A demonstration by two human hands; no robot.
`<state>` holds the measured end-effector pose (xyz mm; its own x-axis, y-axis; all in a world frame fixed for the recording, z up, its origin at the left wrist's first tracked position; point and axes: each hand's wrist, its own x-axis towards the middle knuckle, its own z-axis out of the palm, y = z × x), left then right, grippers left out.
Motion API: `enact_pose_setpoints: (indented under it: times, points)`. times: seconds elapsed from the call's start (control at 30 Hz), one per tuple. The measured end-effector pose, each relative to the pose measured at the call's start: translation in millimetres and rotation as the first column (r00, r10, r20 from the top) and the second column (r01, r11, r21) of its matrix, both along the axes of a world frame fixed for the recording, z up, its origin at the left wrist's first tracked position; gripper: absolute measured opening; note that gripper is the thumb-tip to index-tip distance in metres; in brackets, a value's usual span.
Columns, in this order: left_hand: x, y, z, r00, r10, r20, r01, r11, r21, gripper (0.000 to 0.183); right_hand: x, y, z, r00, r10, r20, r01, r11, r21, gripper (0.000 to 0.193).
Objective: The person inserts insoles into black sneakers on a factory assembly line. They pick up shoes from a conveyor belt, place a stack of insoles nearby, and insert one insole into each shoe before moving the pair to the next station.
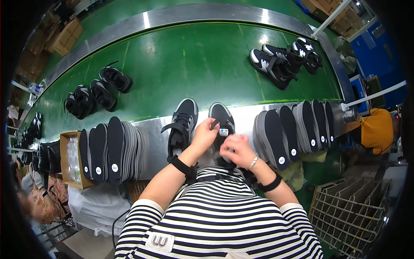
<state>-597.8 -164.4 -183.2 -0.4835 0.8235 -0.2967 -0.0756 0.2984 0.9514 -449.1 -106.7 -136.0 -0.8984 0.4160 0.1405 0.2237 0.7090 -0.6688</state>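
Note:
Two black sneakers with grey toes stand before me on the metal edge of the bench, toes pointing away. The left sneaker point(186, 113) has its strap hanging out to the left, and neither hand is on it. Over the right sneaker point(221, 113), my left hand point(204, 137) pinches a dark strap or flap beside the tongue, which bears a small white-and-blue label point(223, 132). My right hand point(237, 150) is just above the heel opening, its fingers curled and slightly blurred. What those fingers hold, if anything, cannot be made out, and the hands partly cover the shoe.
Stacks of dark insoles stand at the left point(115, 149) and right point(272, 140). A cardboard box point(64, 157) of clear plastic items is farther left. More sneakers sit on the green surface point(172, 64), far left point(103, 93) and far right point(274, 69). A wire rack point(347, 211) stands lower right.

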Motion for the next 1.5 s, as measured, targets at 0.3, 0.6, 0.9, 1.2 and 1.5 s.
enact_pose_setpoints:
  times: [0.3, 0.6, 0.9, 1.2, 1.5]
  points:
    - [6, -14, 82, 0.754, 0.027, -0.656, 0.188, 0.948, 0.256, 0.035, 9, 4, 19, 0.921, -0.383, -0.072, 0.198, 0.619, -0.76, 0.011]
    - [-26, -55, 95, 0.904, -0.362, -0.228, 0.398, 0.908, 0.134, 0.012, 22, 0, 22, 0.918, -0.391, 0.069, 0.342, 0.69, -0.638, 0.02]
    - [-258, -266, 84, 0.177, 0.46, -0.87, -0.767, 0.618, 0.171, 0.021, 78, 43, -44, 0.838, -0.545, 0.013, 0.453, 0.682, -0.575, 0.015]
    - [-404, -489, 0, -0.066, -0.069, -0.995, -0.998, -0.009, 0.067, 0.065, 45, 56, 0, 0.82, -0.571, -0.022, 0.545, 0.793, -0.273, 0.014]
    - [-111, -123, 114, 0.8, 0.145, -0.583, -0.107, 0.989, 0.099, 0.028, 167, 154, 8, 0.465, -0.87, 0.166, 0.74, 0.485, 0.467, 0.034]
